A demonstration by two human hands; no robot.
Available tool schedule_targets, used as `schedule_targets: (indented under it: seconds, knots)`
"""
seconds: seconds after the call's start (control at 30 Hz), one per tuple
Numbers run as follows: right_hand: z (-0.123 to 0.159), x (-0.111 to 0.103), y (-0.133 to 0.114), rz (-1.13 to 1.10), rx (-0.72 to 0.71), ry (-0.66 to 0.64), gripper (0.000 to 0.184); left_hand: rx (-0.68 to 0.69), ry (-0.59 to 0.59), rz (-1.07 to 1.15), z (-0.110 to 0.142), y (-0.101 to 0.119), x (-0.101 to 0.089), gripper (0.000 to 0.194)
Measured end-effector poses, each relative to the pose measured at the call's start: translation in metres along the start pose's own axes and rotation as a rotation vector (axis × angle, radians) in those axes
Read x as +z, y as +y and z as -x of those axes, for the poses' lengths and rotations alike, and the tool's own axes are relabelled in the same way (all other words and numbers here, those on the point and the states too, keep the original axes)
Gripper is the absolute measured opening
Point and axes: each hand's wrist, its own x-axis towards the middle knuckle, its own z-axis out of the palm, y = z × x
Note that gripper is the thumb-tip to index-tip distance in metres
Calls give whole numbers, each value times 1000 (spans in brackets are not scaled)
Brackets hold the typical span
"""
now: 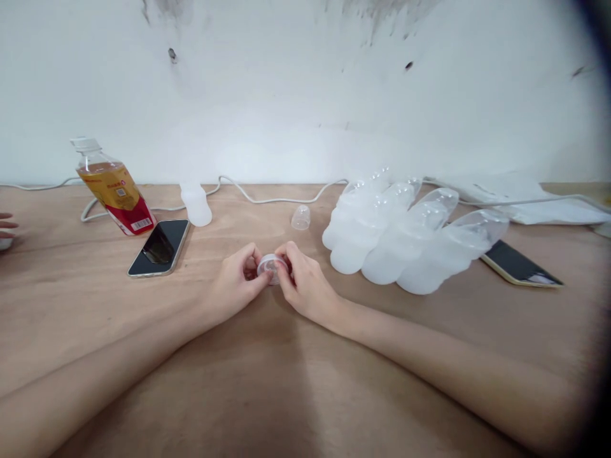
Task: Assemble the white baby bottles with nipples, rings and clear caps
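Observation:
My left hand and my right hand meet in the middle, just above the table. Between them they pinch a small clear round bottle collar ring, thumbs on the near side. Something transparent shows inside the ring, but my fingers partly hide it. A clear dome-shaped cap stands on the table just beyond my hands. To the right is a group of frosted white baby bottles with clear domed caps on top. One frosted bottle without a cap stands at the back left.
A drink bottle and a phone are on the left. Another phone lies right of the baby bottles. A white cable runs along the wall, past a white plastic bag. Another person's hand shows at the left edge.

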Motion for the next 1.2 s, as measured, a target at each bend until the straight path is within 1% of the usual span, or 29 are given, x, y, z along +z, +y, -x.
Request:
schedule_targets:
  seconds: [0.2,0.27,0.37,0.47,0.57,0.67,0.73,0.83,0.9,0.93,0.97,1.0,1.03,1.07,1.1,1.13,1.17,1.2]
  knots:
    - [0,-1,1,-48,24,0,6,-89,-10,112,-2,3,0,24]
    - [0,-2,0,-70,46,10,6,-82,-9,103,-1,2,0,23]
    - [0,-1,-2,-105,82,30,7,6,40,-27,2,1,1,18]
    - [1,0,-4,-135,86,38,6,69,90,-166,6,2,1,16]
    - [2,1,-5,-179,74,-6,10,109,97,-283,7,1,0,14]
    - [1,-2,-6,-305,111,-91,20,162,115,-410,6,-3,-3,11]
    - [0,-4,-6,-419,154,-146,23,180,126,-497,5,-6,-5,9]
    - [-2,-5,-4,-594,222,-222,26,139,105,-614,6,-6,-8,9]
    - [-4,-4,-1,-712,269,-233,29,130,46,-644,5,-1,-15,10]
    - [-5,-4,1,-777,298,-221,30,148,21,-642,3,2,-20,14]
    - [-7,-3,3,-848,335,-196,30,175,19,-639,1,4,-28,19]
    - [-8,-3,5,-923,375,-161,29,211,57,-633,-4,5,-37,27]
    - [-10,-2,6,-999,416,-124,28,234,161,-639,-10,5,-47,31]
    - [-11,-2,7,-1070,453,-89,27,230,339,-661,-18,2,-59,35]
    - [-12,-3,8,-1131,482,-60,26,213,545,-676,-28,-2,-70,45]
    - [-13,-3,9,-1181,503,-39,25,168,691,-682,-38,-8,-81,59]
    - [-13,-3,9,-1218,517,-27,24,92,791,-657,-48,-15,-91,71]
    - [-14,-4,10,-1243,527,-20,24,3,801,-617,-58,-23,-100,80]
